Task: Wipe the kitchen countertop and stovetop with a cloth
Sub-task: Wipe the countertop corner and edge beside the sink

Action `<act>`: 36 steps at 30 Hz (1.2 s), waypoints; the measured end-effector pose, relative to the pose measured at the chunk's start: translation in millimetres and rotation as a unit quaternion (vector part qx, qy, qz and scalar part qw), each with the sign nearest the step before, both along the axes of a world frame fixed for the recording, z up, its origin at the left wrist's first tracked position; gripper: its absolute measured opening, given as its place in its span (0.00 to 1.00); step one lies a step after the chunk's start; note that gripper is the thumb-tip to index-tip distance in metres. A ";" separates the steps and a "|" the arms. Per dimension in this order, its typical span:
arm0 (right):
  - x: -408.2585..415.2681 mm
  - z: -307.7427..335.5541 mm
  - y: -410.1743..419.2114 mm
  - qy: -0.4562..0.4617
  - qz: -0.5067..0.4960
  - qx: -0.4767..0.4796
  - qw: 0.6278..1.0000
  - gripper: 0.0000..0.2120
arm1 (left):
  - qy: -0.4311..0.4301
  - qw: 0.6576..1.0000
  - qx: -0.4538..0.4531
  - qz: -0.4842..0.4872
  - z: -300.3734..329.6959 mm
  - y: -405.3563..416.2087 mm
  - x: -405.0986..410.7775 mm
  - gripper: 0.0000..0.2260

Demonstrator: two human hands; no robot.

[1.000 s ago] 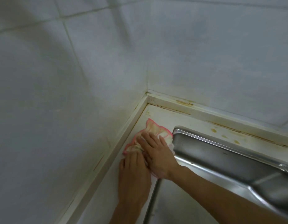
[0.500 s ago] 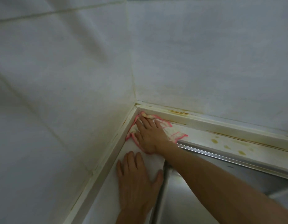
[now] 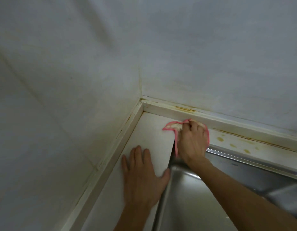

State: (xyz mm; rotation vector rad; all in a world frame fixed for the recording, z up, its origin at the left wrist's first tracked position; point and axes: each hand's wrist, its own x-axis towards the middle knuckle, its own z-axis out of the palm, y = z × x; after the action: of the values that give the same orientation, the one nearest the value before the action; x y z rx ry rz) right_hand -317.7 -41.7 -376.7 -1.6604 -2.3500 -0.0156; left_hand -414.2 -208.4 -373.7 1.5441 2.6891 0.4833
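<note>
Evidently midway, the right hand clutches the cloth on the bench behind the sink, left hand spread flat beside it, yellow stains unwiped.

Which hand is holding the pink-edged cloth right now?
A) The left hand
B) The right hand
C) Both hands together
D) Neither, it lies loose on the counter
B: the right hand is closed on the cloth against the back ledge, while the left hand lies flat on the countertop, apart from it.
</note>
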 end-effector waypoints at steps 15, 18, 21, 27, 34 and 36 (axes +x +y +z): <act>-99.9 13.0 11.8 0.024 0.291 -0.061 0.954 0.24 | 0.022 1.000 -0.006 0.007 -4.1 1.1 1.2 0.26; -82.4 25.5 25.4 -0.053 0.275 -0.045 0.959 0.20 | 0.021 1.000 -0.006 0.009 -4.4 1.7 0.7 0.25; -63.1 35.0 22.9 -0.099 0.253 -0.010 0.962 0.21 | 0.018 1.000 0.001 0.007 -4.4 0.9 1.6 0.25; -50.7 42.7 31.6 -0.161 0.275 0.132 0.939 0.20 | 0.028 1.000 0.000 0.011 -5.2 1.2 1.8 0.26; -4.0 53.1 37.1 -0.190 0.192 0.155 0.950 0.19 | 0.025 0.999 -0.013 -0.020 -0.5 -0.4 12.1 0.24; 11.8 54.8 44.0 -0.168 0.177 0.159 0.957 0.16 | 0.019 1.000 -0.013 -0.017 -3.1 -0.4 8.3 0.25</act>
State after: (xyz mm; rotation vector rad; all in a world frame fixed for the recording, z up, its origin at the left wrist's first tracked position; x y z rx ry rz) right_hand -305.9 2.3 -321.9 -1.1405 -2.6791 -0.6175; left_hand -405.9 -208.7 -376.8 1.6066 2.6801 0.4196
